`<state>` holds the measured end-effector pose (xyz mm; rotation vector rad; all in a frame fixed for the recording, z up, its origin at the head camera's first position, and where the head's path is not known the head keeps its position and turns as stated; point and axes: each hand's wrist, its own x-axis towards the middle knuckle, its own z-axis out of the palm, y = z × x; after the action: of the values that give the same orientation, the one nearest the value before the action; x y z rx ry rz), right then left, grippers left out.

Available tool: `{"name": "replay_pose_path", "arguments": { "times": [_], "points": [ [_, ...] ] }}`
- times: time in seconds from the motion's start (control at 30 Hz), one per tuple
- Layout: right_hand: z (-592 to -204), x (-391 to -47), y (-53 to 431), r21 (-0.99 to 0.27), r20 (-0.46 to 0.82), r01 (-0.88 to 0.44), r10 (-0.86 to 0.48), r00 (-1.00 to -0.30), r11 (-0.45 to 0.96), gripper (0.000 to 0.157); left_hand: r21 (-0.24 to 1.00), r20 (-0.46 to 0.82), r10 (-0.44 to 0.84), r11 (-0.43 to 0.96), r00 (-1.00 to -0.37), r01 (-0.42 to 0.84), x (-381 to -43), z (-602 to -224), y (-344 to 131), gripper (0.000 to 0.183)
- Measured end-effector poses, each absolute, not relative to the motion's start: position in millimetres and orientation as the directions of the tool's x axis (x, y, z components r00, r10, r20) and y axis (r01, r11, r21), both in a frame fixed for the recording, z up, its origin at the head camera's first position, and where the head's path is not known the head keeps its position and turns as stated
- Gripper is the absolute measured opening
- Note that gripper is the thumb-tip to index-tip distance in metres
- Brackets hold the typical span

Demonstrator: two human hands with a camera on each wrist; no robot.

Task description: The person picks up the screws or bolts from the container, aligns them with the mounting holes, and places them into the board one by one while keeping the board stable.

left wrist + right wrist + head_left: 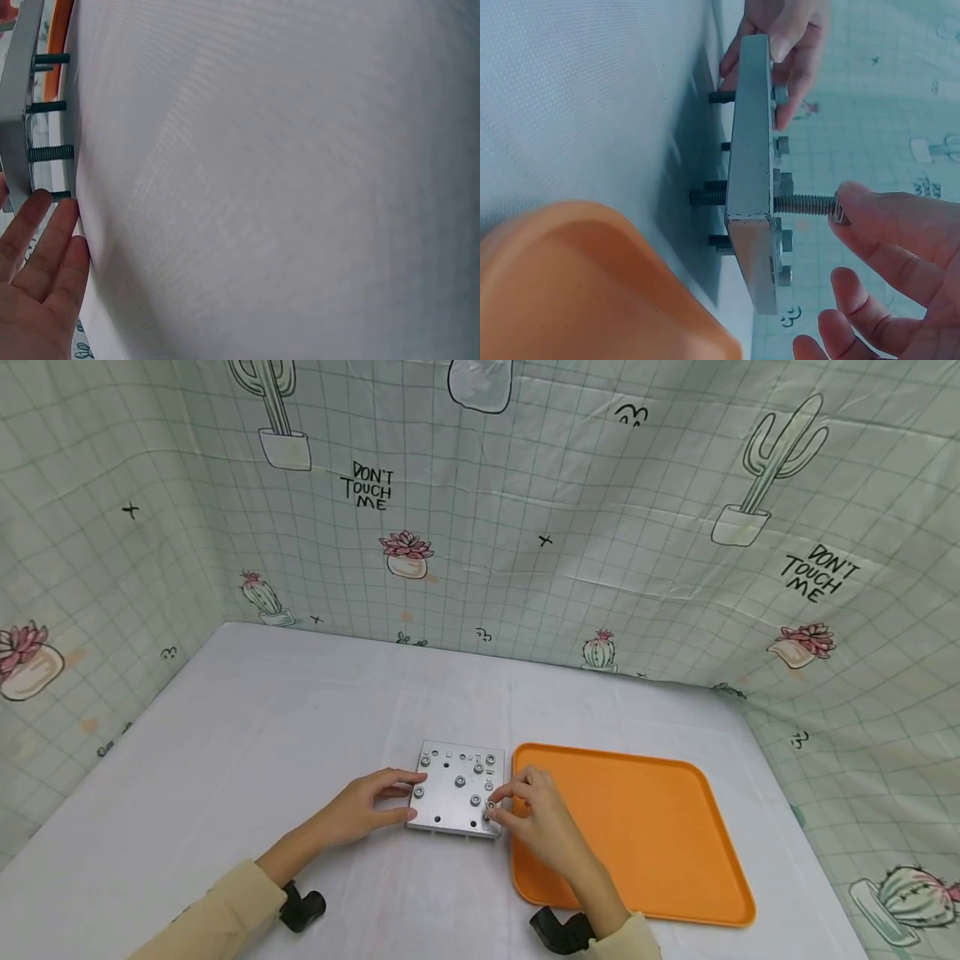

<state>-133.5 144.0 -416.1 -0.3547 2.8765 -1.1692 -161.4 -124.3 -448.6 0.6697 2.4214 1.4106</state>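
Observation:
A square silver metal plate [452, 803] with holes and several socket-head bolts stands on the table, propped on the bolt shanks that stick out beneath it. At its left edge my left hand [371, 806] holds the plate, with the fingertips [66, 214] low by the underside and a protruding bolt. Over the near right corner, my right hand [536, 822] pinches the head of a bolt [802, 205] between thumb and index finger. That bolt's threaded shank rises well above the plate, higher than the other bolt heads [782, 145]. The right hand's other fingers are loosely bent.
An orange tray [630, 835] lies just right of the plate, partly under the right forearm. White cloth covers the table [300, 718]. A patterned curtain [480, 527] hangs behind and at both sides. Black wrist mounts [302, 908] sit at both sleeves.

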Motion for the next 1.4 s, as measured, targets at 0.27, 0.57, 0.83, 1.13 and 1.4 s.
{"name": "replay_pose_path", "arguments": {
  "times": [0.27, 0.57, 0.83, 1.13, 1.4],
  "points": [
    [-419.2, -131.9, 142.7, -0.659, 0.06, -0.223, -0.245, -0.968, 0.718, 0.009, 0.867, 0.006, 0.512, 0.425, -0.859, 0.26, -160.8, -448.7, -123.6, 0.048],
    [-426.1, -129.5, 143.4, -0.642, 0.059, -0.231, -0.253, -0.966, 0.731, 0.01, 0.872, -0.002, 0.521, 0.419, -0.854, 0.253, -157.8, -450.6, -122.6, 0.049],
    [-430.4, -129.6, 144.3, -0.633, 0.045, -0.224, -0.253, -0.966, 0.741, 0.011, 0.871, 0.0, 0.518, 0.42, -0.855, 0.255, -158.9, -452.4, -121.8, 0.049],
    [-423.6, -132.3, 156.9, -0.682, 0.032, -0.167, -0.199, -0.979, 0.712, 0.012, 0.869, 0.009, 0.517, 0.42, -0.856, 0.263, -160.5, -452.4, -122.6, 0.05],
    [-411.5, -135.3, 182.7, -0.645, -0.003, -0.06, -0.081, -0.997, 0.762, 0.016, 0.868, 0.007, 0.512, 0.423, -0.859, 0.259, -160.4, -449.2, -123.7, 0.049]
  ]
}}
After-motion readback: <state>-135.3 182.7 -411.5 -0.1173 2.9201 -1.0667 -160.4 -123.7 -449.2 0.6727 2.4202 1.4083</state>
